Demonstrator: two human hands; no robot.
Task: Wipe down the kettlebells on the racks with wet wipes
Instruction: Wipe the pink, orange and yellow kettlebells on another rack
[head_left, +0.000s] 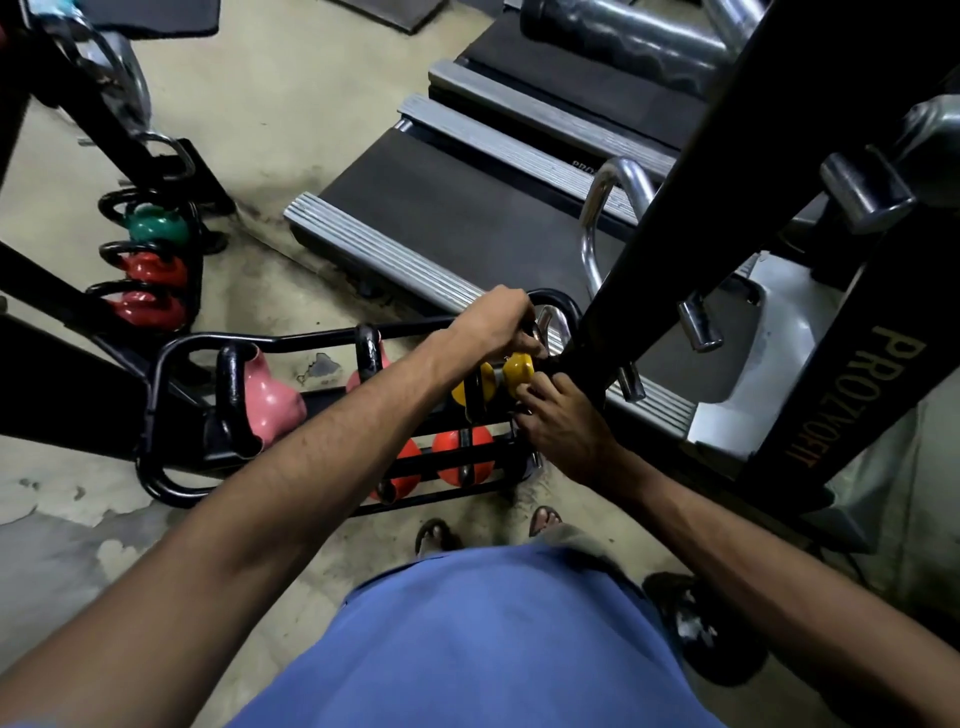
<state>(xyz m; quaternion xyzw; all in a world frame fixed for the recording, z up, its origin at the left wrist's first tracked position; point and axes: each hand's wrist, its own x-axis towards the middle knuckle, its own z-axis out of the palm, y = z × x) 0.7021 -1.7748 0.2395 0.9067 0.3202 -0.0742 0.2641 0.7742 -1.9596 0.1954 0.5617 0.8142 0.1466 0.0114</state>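
Head view, looking down over a blue shirt (483, 649) at a black rack (171, 358) on the floor.

Left hand (493, 325): curled over the far end of the rack's top rail, knuckles up. Fingertips fold down out of sight behind the hand; they seem closed on something at the handle of a small yellow kettlebell (518, 370), but what exactly they grip cannot be told. No wipe can be made out under either hand.

Right hand (563, 423): fingers (537, 387) loosely bent, tips touching the near side of that yellow kettlebell. Whether they pinch it or only rest against it is not clear. The palm is turned away, so anything held there is hidden.

A second yellow kettlebell (470, 387) sits just left of the fingers, mostly covered by the left forearm. Below the right hand's fingers, on the lower tier, two orange kettlebells (460, 457), crossed by rack bars. A pink kettlebell (270, 402) stands well left of both hands; another pink one behind the forearm shows only a sliver.

Far left: a vertical stand with one green kettlebell (156, 224) above two red kettlebells (153, 270), partly behind their cradles.

A black upright post (696, 208) crosses just right of the hands, hiding the rack's end. Treadmill decks (441, 208) lie beyond the fingers.
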